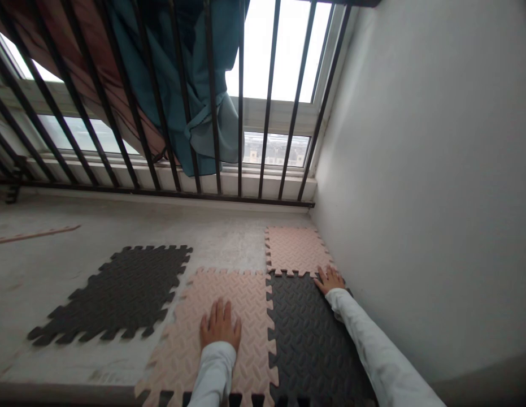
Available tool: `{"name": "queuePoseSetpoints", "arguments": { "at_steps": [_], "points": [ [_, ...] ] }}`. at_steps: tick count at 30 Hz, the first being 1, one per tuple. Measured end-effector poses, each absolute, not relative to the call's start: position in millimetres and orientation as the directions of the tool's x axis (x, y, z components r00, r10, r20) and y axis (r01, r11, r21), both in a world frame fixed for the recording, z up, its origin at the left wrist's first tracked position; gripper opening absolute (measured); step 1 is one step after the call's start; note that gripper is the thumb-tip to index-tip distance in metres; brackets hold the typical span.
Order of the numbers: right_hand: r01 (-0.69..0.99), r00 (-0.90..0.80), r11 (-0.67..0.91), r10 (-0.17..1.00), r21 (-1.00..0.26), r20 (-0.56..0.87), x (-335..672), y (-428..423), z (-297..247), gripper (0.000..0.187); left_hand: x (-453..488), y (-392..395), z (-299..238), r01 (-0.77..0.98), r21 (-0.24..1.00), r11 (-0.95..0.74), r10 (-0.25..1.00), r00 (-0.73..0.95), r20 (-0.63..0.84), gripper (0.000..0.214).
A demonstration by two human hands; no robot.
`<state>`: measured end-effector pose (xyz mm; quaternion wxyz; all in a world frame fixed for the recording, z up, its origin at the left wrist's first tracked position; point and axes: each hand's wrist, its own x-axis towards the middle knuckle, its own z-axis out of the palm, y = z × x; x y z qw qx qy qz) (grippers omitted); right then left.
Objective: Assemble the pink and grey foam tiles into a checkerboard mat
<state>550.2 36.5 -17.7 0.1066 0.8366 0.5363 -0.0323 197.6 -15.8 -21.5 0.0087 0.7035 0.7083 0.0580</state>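
Note:
My left hand (pixel 221 327) lies flat, fingers spread, on a pink foam mat tile (pixel 250 316) with puzzle-like edges. My right hand (pixel 329 279) rests with fingers apart at the far right corner of a black foam mat tile (pixel 309 333), close to the wall. Its fingertips reach the near edge of a smaller-looking pink foam mat tile (pixel 295 247) behind the black one. Along their shared edge the near pink and black tiles interlock. Off to the left, a separate black foam mat tile (pixel 127 294) lies on the floor, apart from the others.
A white wall (pixel 436 169) rises on the right. Dark metal railing (pixel 241 195) crosses the back, with teal cloth (pixel 173 68) and pinkish cloth (pixel 93 62) behind its bars. A thin pink edge strip (pixel 38 234) lies on the grey floor (pixel 220 243) at far left.

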Motion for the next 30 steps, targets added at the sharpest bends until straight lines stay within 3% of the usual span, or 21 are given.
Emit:
{"name": "queuePoseSetpoints", "arguments": {
  "at_steps": [4, 9, 11, 19, 23, 30],
  "points": [
    [0.936, 0.352, -0.339, 0.917, 0.097, -0.186, 520.3, 43.4, -9.9, 0.07, 197.6, -15.7, -20.8, 0.996, 0.088, 0.006, 0.999, -0.01, 0.051, 0.049],
    [0.999, 0.049, -0.052, 0.989, -0.017, -0.136, 458.1, 42.5, -16.8, 0.067, 197.9, -15.5, -23.9, 0.995, 0.102, 0.011, 0.998, -0.018, 0.063, 0.05],
    [0.999, -0.001, -0.005, 0.99, -0.04, -0.144, 444.5, 41.4, -19.2, 0.069, 198.3, -15.3, -25.9, 0.994, 0.11, 0.016, 0.997, -0.024, 0.074, 0.05],
    [0.997, 0.065, -0.071, 0.987, -0.036, -0.15, 428.7, 48.6, -17.0, 0.081, 197.9, -15.1, -26.9, 0.987, 0.158, 0.01, 0.998, -0.02, 0.059, 0.05],
    [0.992, 0.118, -0.122, 0.988, -0.033, -0.1, 416.3, 50.3, -21.5, 0.075, 197.2, -13.4, -26.3, 0.983, 0.185, 0.018, 0.998, -0.03, 0.062, 0.05],
    [0.998, 0.036, -0.044, 0.98, -0.037, -0.194, 411.8, 59.2, -17.4, 0.073, 200.1, -16.3, -30.7, 0.973, 0.228, 0.03, 0.998, -0.041, 0.043, 0.051]
  ]
}}
